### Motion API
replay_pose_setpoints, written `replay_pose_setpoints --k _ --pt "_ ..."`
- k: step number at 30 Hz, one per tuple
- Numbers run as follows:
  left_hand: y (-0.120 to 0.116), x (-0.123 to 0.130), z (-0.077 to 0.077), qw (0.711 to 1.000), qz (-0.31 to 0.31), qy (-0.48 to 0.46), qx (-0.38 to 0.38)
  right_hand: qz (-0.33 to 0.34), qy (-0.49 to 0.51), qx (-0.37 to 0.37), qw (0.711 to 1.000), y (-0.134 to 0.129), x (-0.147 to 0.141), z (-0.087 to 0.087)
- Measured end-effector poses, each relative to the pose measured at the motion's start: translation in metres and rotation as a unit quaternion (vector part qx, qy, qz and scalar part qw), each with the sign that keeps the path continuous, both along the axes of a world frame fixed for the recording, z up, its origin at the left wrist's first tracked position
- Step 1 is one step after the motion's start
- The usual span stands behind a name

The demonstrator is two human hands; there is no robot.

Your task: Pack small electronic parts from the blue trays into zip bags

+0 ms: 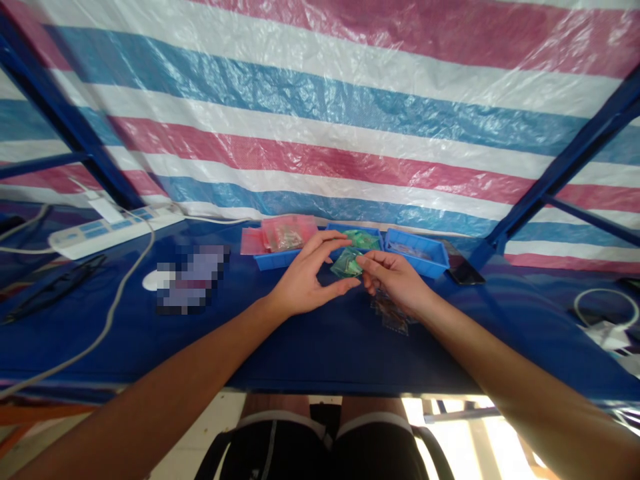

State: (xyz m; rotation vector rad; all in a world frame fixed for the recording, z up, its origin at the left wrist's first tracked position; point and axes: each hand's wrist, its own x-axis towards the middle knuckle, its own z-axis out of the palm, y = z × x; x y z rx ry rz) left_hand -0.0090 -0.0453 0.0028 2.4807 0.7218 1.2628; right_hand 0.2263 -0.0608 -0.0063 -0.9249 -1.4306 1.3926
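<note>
My right hand (393, 277) pinches the edge of a small clear packet with green contents (347, 263) above the table. My left hand (310, 280) is open beside it, thumb and fingers spread around the packet's left side. Behind the hands, a blue tray (273, 261) bears pink plastic bags (290, 233). More green packets (364, 238) lie in a middle blue tray (379, 233). Clear packets show in the right blue tray (435, 267). Under my right hand, dark clear packets (393, 313) lie on the table, partly hidden.
On the left of the blue table (320, 360) are a power strip (120, 230), a white cable (117, 313), a round white object (157, 279) and a dark cord (60, 280). A phone (463, 262) lies right of the trays. Blue posts and striped sheeting (350, 133) stand behind.
</note>
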Motion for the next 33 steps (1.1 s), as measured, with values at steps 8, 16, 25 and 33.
replay_pose_setpoints --k 8,16,25,33 --pt "0.0028 0.0001 0.0001 0.996 -0.026 0.004 0.089 -0.003 0.094 -0.12 0.988 0.0011 -0.0019 -0.0024" --pt "-0.0013 0.0003 -0.0005 0.999 0.023 -0.032 0.036 -0.057 0.05 -0.017 0.997 -0.0017 -0.0054 0.003" --pt "-0.0013 0.0002 -0.0037 0.995 0.053 -0.047 -0.065 -0.004 0.036 0.054 0.998 0.0006 -0.0042 -0.0011" --pt "0.0026 0.0028 0.0006 0.999 -0.01 0.006 0.049 -0.022 0.133 -0.063 0.989 0.003 0.0015 0.0027"
